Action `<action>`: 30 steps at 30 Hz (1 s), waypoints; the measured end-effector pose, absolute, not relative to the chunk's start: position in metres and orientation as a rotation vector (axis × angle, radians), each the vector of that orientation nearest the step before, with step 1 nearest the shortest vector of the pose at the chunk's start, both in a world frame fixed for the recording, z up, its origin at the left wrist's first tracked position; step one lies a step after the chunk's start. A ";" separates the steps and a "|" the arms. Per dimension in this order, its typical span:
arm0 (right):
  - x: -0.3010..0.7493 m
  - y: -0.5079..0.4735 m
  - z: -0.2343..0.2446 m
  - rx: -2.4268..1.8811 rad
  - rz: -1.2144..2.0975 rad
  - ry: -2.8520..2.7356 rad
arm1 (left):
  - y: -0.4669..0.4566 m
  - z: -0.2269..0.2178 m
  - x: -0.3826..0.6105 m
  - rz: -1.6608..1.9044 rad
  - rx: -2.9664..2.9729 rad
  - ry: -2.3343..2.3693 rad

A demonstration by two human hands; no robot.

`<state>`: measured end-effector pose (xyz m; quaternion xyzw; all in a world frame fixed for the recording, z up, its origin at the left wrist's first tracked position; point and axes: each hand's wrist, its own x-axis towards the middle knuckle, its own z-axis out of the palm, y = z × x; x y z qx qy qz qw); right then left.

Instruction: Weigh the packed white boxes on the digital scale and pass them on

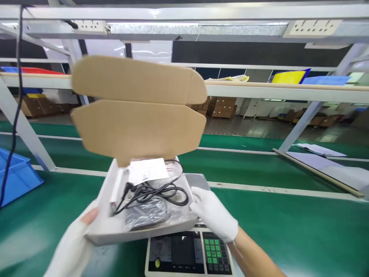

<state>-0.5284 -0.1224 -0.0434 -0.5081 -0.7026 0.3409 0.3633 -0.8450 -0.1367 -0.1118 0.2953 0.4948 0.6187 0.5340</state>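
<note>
An open cardboard box (115,235) is tilted in front of me, its brown lid (141,127) standing up. My left hand (76,238), in a white glove with a bare thumb tip, grips the box's left side. On the right side my gloved right hand (213,211) closes on the wall. Inside lie a coiled black cable (165,192), a white paper slip (147,170) and a dark item in clear plastic (147,212). Beneath and behind the box is a weighing scale (190,252) with a green-keyed pad, its platform mostly hidden.
A blue bin (17,173) sits at the left on the green tabletop (282,227). A shelf rail (282,92) with power strips (314,28) above spans the bench. One black cord (17,96) hangs at the left. Papers (319,149) lie at the right.
</note>
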 end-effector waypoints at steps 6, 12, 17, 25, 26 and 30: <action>-0.548 -0.160 -0.049 -1.342 1.077 -1.261 | -0.129 -0.086 -0.893 1.230 0.947 1.013; -0.494 -0.179 -0.146 -1.736 0.682 -0.848 | -0.092 -0.151 -0.951 0.983 1.059 1.851; -0.494 -0.196 -0.202 -2.060 0.398 -1.190 | -0.101 -0.177 -0.963 0.781 1.261 2.110; -0.502 -0.199 -0.212 -2.088 0.270 -1.374 | -0.121 -0.186 -0.970 0.903 1.029 1.797; -0.501 -0.199 -0.212 -2.085 0.271 -1.369 | -0.121 -0.187 -0.970 0.779 1.050 1.710; -0.501 -0.199 -0.210 -2.089 0.274 -1.353 | -0.102 -0.182 -0.959 0.738 1.202 1.508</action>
